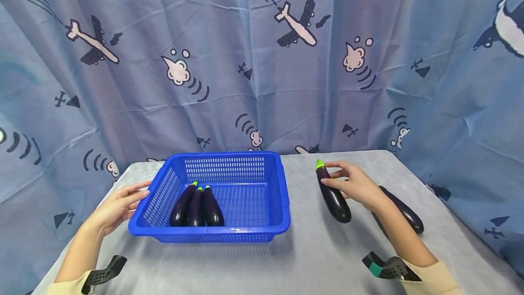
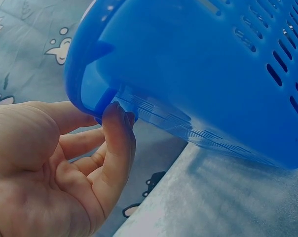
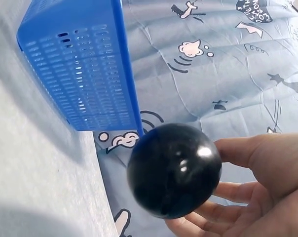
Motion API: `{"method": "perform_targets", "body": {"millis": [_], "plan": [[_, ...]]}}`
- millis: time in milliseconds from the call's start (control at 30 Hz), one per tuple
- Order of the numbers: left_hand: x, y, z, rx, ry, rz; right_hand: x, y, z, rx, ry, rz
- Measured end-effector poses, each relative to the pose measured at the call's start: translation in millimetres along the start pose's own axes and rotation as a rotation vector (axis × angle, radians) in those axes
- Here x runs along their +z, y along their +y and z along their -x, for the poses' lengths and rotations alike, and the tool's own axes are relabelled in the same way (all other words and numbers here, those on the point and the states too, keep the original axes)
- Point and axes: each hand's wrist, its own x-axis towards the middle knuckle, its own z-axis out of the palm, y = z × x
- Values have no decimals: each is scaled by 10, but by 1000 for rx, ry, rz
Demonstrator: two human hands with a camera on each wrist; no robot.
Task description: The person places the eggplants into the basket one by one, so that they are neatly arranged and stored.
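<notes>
The right hand (image 1: 354,185) holds a glossy dark-purple eggplant with a bright green stem cap (image 1: 333,197), thumb on one side and fingers on the other; it slants, green end away from the person and rounded end nearer. The left hand (image 1: 118,204) pinches the rim of a rectangular blue plastic basket with slotted walls (image 1: 262,230) at its left side, thumb and fingertips meeting the edge. The held eggplant is outside the basket, well apart from its right wall. Inside, toward the left, three more dark-purple eggplants with green tips (image 1: 196,206) lie side by side. Beyond the right forearm, another dark eggplant (image 1: 403,211) lies on the pale grey tabletop (image 1: 319,263), partly covered by the arm; a dark shape on the forearm's other side is too hidden to identify. Behind the table hangs a blue curtain printed with airplanes and clouds (image 1: 229,81).
</notes>
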Motion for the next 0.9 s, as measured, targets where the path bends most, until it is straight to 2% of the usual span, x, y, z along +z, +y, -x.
{"method": "perform_targets", "body": {"millis": [300, 900], "plan": [[0, 14, 0, 1, -2, 12, 44, -161, -51, 10, -5, -1], [3, 17, -3, -8, 7, 4, 211, -511, -160, -44, -8, -48]]}}
